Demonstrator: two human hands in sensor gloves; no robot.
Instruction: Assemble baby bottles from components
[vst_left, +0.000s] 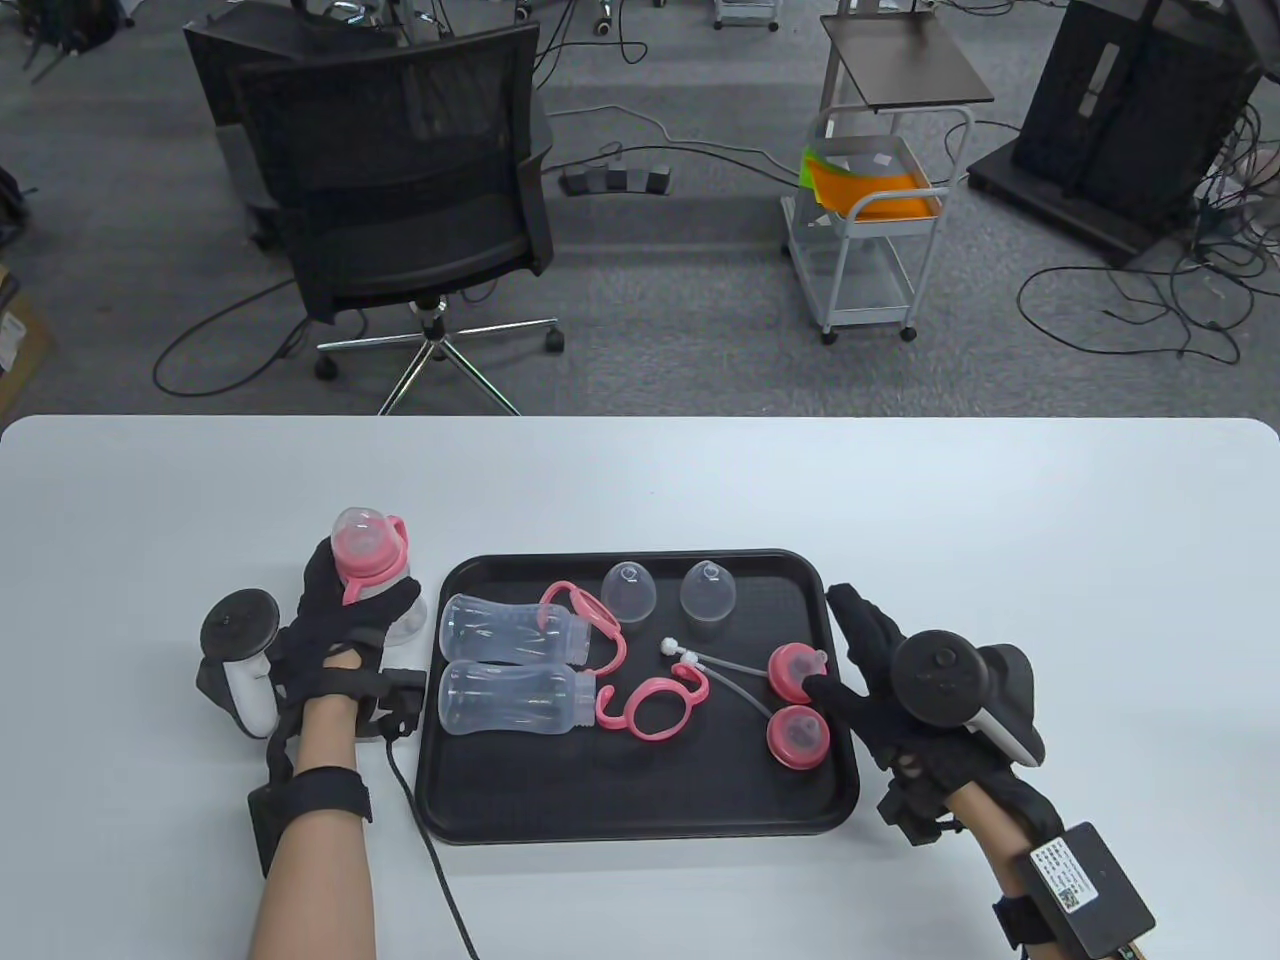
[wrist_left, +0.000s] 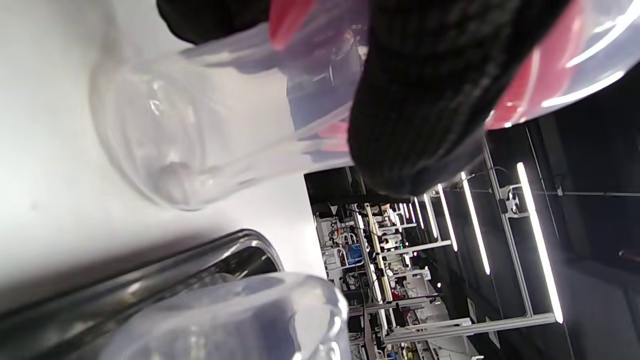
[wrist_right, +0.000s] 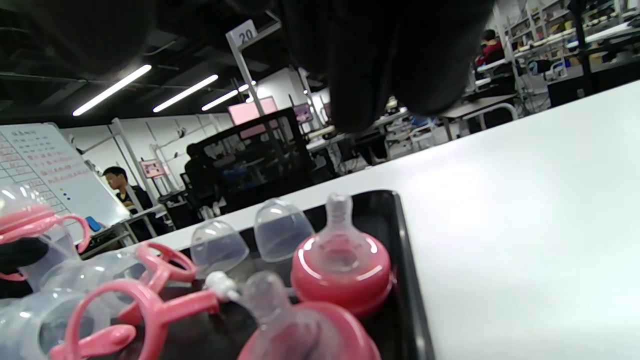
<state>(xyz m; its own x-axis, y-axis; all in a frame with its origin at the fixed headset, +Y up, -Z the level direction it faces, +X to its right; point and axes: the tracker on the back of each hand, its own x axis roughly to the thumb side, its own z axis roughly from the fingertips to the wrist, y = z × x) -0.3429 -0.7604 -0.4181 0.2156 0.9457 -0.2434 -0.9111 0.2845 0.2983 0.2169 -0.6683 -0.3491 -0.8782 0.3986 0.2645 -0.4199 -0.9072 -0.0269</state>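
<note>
Two clear bottles (vst_left: 510, 660) lying in black tray (vst_left: 640, 815)

Two bottles (vst_left: 515, 660) lie at the tray's (vst_left: 640, 815) left edge, domes (vst_left: 668, 592) at its back, nipples (vst_left: 797, 705) right.

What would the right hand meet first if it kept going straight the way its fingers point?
Probably nothing: the right hand points away from the person along the tray's right rim, past the nipple collars, toward bare table. Its height above the rim is unclear.
</note>
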